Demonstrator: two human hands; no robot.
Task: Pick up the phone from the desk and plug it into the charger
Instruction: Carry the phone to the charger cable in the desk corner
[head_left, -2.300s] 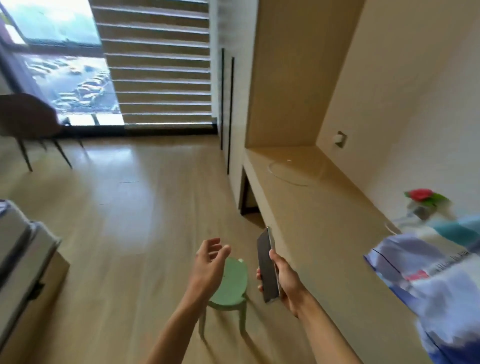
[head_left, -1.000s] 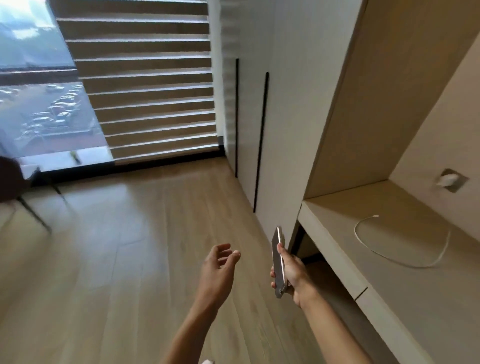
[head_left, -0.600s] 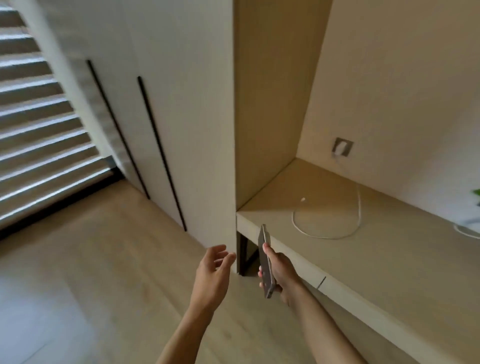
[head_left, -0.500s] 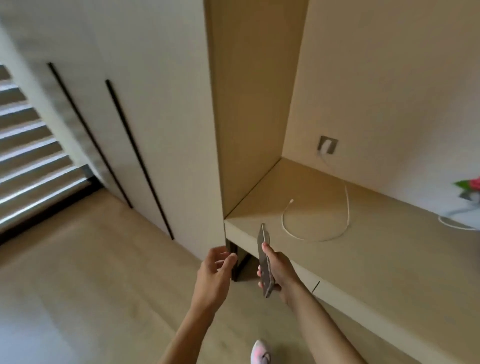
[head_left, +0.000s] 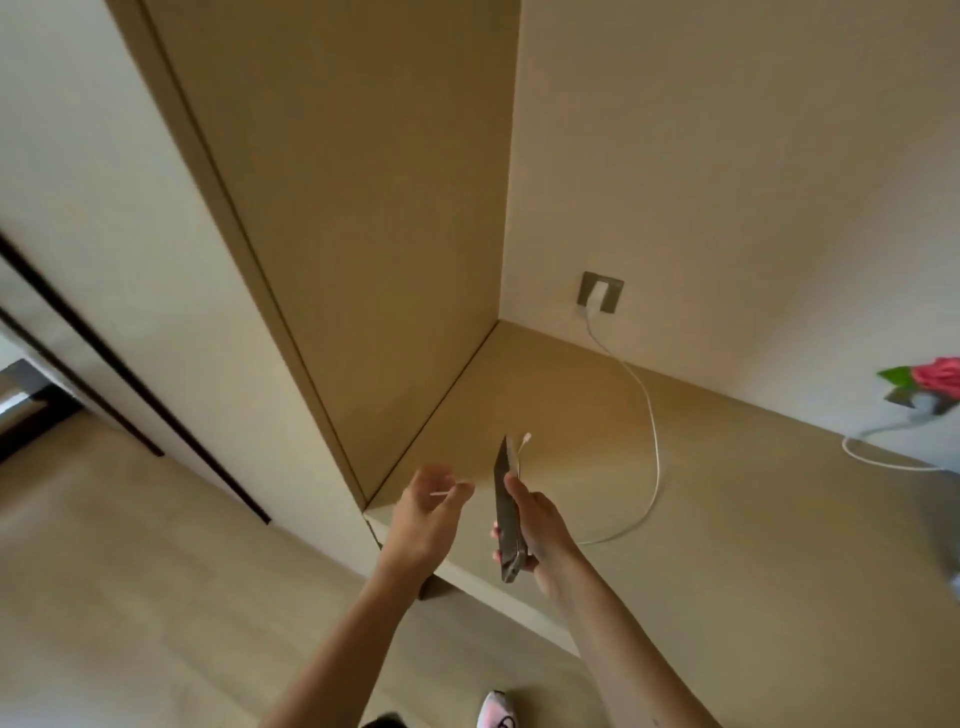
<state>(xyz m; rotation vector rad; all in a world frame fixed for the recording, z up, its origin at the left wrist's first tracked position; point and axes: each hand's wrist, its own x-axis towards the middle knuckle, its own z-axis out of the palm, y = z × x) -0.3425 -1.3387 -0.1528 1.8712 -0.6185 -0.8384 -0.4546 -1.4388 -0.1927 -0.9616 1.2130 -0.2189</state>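
Note:
My right hand (head_left: 543, 535) grips a slim dark phone (head_left: 506, 512), held upright and edge-on above the front of the wooden desk (head_left: 753, 545). A white charger (head_left: 599, 294) sits in the wall socket at the back corner. Its white cable (head_left: 655, 441) curves down across the desk and loops back left. The cable's plug end (head_left: 526, 439) lies just behind the phone's top edge. To the left of the phone, my left hand (head_left: 423, 514) hovers over the desk's left corner with its fingers apart and nothing in it.
A tall wooden cabinet side (head_left: 374, 234) closes off the desk on the left, with pale wardrobe doors (head_left: 93, 208) beyond it. A red flower (head_left: 937, 375) and a second white cable (head_left: 878, 460) sit at the right edge. A shoe (head_left: 496, 711) shows on the floor below.
I have walked up to the desk's charger corner, phone still in my right hand. Both hands now reach over the desk edge, close to the cable's plug end.

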